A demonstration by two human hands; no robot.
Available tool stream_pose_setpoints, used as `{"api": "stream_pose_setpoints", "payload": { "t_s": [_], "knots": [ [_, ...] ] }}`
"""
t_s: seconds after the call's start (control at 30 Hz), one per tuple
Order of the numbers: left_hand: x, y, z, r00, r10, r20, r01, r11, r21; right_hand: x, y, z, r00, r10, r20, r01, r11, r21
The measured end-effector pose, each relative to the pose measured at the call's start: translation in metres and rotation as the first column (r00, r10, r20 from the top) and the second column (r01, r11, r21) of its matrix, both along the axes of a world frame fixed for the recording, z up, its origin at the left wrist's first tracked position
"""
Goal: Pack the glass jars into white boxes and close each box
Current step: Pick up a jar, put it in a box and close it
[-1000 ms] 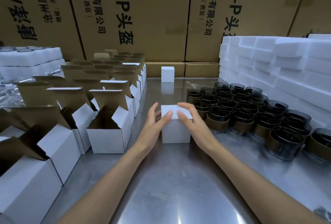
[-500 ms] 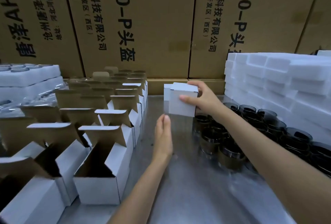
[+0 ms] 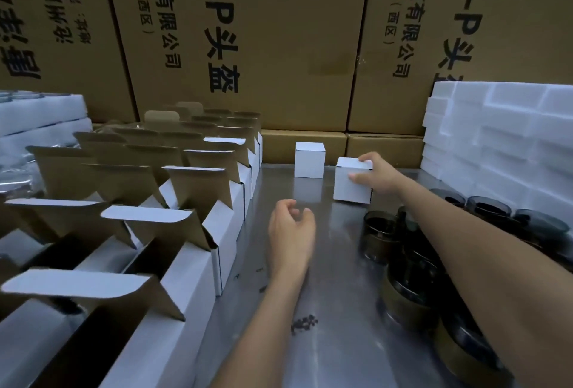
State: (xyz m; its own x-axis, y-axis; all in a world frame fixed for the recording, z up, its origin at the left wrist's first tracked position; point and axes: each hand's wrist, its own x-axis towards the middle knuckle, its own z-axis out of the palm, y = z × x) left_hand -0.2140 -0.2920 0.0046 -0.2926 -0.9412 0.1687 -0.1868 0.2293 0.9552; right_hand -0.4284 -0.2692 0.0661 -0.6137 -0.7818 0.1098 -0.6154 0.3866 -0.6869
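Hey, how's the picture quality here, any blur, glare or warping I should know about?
Head view: dim overall; soft glare streaks on the metal table; wide-angle bending tilts the cartons; the left hand and near open boxes look slightly blurred.

A single head-worn wide-angle camera looks forward and down along the steel table (image 3: pixel 325 263), close over both forearms that enter from the bottom of the frame. It faces a wall of brown cartons (image 3: pixel 279 46) filling the upper frame, with straight edges bowed toward the frame's sides
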Motion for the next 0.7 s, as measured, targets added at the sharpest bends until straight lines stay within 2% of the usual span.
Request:
{"api": "stream_pose_setpoints", "payload": {
  "t_s": [0.07,0.13,0.23,0.37,0.7],
  "knots": [
    [-0.007,-0.007,0.0,1.0,0.0,0.012,0.0,1.0,0.003,-0.006,-0.005,0.0,0.978,-0.068,-0.198,0.083,0.994,0.068],
    [-0.014,-0.013,0.001,1.0,0.0,0.023,0.0,1.0,0.0,-0.008,-0.013,0.004,0.901,-0.144,-0.408,0.197,0.976,0.092],
    [-0.021,-0.021,0.004,0.999,-0.001,0.042,0.001,1.0,-0.012,-0.01,-0.028,0.01,0.821,-0.165,-0.547,0.291,0.944,0.152],
    [-0.023,-0.022,0.003,1.0,-0.001,0.03,0.002,1.0,-0.02,-0.013,-0.053,0.005,0.815,-0.134,-0.563,0.317,0.917,0.241],
    [-0.022,-0.021,0.003,1.0,-0.021,0.011,0.021,0.999,-0.029,-0.006,-0.095,-0.003,0.895,0.037,-0.444,0.18,0.882,0.437]
  ]
}}
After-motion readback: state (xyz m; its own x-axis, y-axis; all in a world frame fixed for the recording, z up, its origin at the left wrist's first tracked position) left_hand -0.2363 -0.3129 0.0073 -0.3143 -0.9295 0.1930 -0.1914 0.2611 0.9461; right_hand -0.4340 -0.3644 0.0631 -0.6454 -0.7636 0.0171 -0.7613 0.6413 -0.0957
